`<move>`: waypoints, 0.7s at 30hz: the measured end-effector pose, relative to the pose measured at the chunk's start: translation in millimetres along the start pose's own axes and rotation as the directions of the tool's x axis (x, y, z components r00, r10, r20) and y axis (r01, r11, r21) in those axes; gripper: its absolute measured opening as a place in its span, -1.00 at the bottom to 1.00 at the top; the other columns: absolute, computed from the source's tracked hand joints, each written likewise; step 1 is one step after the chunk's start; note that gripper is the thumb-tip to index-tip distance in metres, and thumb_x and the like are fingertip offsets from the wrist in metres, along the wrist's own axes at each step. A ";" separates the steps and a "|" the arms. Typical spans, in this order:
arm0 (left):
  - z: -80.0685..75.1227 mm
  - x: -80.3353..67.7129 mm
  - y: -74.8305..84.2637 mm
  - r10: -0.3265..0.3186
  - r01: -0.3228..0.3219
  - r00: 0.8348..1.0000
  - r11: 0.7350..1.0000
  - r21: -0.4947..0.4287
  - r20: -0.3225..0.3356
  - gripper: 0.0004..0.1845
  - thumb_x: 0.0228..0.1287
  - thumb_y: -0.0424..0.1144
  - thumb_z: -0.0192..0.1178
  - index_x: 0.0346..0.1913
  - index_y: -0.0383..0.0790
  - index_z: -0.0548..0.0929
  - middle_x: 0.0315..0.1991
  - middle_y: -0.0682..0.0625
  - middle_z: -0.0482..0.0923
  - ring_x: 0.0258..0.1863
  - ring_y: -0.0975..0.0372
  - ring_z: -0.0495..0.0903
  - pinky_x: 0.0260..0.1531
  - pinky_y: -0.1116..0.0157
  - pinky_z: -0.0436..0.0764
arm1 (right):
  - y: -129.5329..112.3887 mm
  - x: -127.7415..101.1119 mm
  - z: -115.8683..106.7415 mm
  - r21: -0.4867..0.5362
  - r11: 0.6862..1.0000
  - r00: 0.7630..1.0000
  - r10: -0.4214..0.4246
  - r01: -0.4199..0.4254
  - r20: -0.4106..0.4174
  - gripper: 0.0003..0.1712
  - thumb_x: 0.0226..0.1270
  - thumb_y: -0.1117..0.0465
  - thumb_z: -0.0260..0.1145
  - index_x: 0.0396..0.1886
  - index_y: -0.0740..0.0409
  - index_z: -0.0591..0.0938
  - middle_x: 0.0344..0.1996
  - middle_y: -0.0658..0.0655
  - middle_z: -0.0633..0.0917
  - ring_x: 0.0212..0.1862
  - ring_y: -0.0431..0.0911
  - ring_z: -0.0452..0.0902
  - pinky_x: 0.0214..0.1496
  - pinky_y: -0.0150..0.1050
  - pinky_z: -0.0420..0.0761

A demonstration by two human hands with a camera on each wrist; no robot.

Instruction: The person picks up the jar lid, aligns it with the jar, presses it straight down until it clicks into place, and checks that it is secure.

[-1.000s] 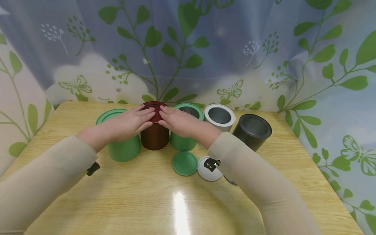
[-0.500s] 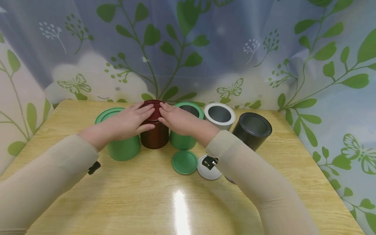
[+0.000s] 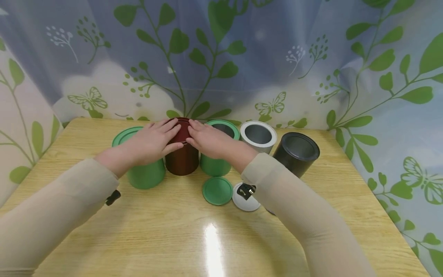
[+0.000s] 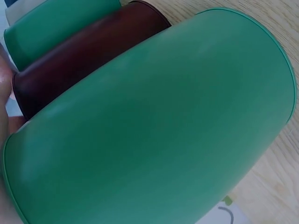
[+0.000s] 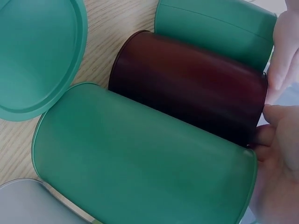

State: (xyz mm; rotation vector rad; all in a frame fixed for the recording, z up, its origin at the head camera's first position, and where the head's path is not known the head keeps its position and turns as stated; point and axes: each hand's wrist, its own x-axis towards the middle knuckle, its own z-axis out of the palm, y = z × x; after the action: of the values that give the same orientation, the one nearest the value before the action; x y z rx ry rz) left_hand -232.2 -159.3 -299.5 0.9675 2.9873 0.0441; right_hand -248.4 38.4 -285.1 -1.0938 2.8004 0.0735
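A dark red canister (image 3: 182,163) stands upright with its lid on. Both hands rest on the lid from opposite sides, the left hand (image 3: 147,143) and the right hand (image 3: 212,140), with fingers extended over it. The left forearm and hand pass above a lidded green canister (image 3: 147,177). Beneath the right hand stands a second green canister (image 3: 215,168), its top uncovered. In the right wrist view the right hand (image 5: 280,163) is at the top end of the red canister (image 5: 196,84); part of its fingers is hidden.
Right of these stand an uncovered white canister (image 3: 273,144) and an uncovered black canister (image 3: 290,161). In front lie a green lid (image 3: 217,191), a white lid (image 3: 245,204) and a mostly hidden dark lid under the right sleeve. A patterned curtain (image 3: 242,104) hangs behind the wooden table (image 3: 155,238).
The left hand's fingers have shifted slightly toward the back of the red lid, and its thumb stands farther from the fingers. The right hand is nearly still. No canister has visibly moved.
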 end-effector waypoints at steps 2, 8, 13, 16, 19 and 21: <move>-1.9 0.6 0.5 -0.032 0.032 0.999 1.000 0.000 0.007 -0.25 0.43 0.18 -0.28 0.42 -0.34 0.09 0.43 -0.25 -0.04 0.39 -0.14 -0.05 0.26 -0.14 0.03 | 0.9 0.9 0.7 -0.002 1.000 1.000 0.005 -0.005 -0.006 -0.38 0.54 -0.01 -0.21 0.42 0.27 0.13 0.43 0.25 0.02 0.44 0.01 -0.11 0.41 -0.16 0.00; -0.7 2.4 2.1 -0.049 0.050 0.998 0.999 -0.019 0.047 -0.10 0.32 0.32 -0.24 0.45 -0.34 -0.03 0.45 -0.28 -0.16 0.41 -0.10 -0.14 0.28 -0.14 -0.02 | 0.8 3.5 1.3 0.023 1.000 1.000 0.016 -0.016 0.019 -0.32 0.53 -0.08 -0.24 0.44 0.26 0.05 0.44 0.24 -0.04 0.45 0.02 -0.17 0.42 -0.16 -0.04; 4.6 3.4 2.8 -0.027 0.026 0.999 1.000 0.006 0.043 -0.07 0.31 0.30 -0.14 0.43 -0.40 -0.04 0.44 -0.31 -0.20 0.42 -0.09 -0.18 0.28 -0.14 -0.01 | -0.7 4.5 1.8 0.019 1.000 0.999 0.017 -0.018 0.050 -0.30 0.53 -0.08 -0.27 0.45 0.28 0.00 0.45 0.25 -0.10 0.45 0.02 -0.24 0.42 -0.18 -0.08; 6.0 4.5 2.7 -0.022 0.022 0.999 1.000 0.015 0.037 -0.10 0.34 0.24 -0.11 0.42 -0.44 -0.02 0.44 -0.33 -0.20 0.41 -0.10 -0.18 0.29 -0.11 -0.01 | -1.0 4.4 2.5 0.005 1.000 0.999 0.014 -0.014 0.050 -0.31 0.53 -0.08 -0.29 0.45 0.28 -0.01 0.45 0.25 -0.11 0.45 0.02 -0.25 0.42 -0.20 -0.10; 6.3 5.8 3.1 -0.016 0.015 0.999 1.000 0.018 0.034 -0.14 0.37 0.18 -0.09 0.41 -0.46 -0.01 0.43 -0.35 -0.18 0.41 -0.11 -0.17 0.30 -0.09 -0.01 | -0.9 4.5 3.7 -0.009 1.000 0.999 0.008 -0.008 0.045 -0.31 0.54 -0.07 -0.29 0.45 0.29 -0.01 0.45 0.25 -0.10 0.45 0.01 -0.25 0.42 -0.21 -0.10; 6.6 6.5 3.1 -0.012 0.011 0.999 1.000 0.021 0.034 -0.15 0.37 0.16 -0.08 0.41 -0.47 0.00 0.43 -0.35 -0.17 0.41 -0.11 -0.16 0.30 -0.08 -0.01 | -0.9 4.6 4.4 -0.015 1.000 0.999 0.009 -0.008 0.043 -0.31 0.54 -0.07 -0.30 0.45 0.29 -0.01 0.45 0.25 -0.10 0.45 0.01 -0.25 0.42 -0.21 -0.10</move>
State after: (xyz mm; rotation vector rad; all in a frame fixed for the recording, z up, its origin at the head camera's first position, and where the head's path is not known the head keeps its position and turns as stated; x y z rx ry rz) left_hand -235.6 -152.8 -306.0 0.9434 2.9678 -0.0033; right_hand -250.6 35.1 -290.2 -1.0707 2.7707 0.1182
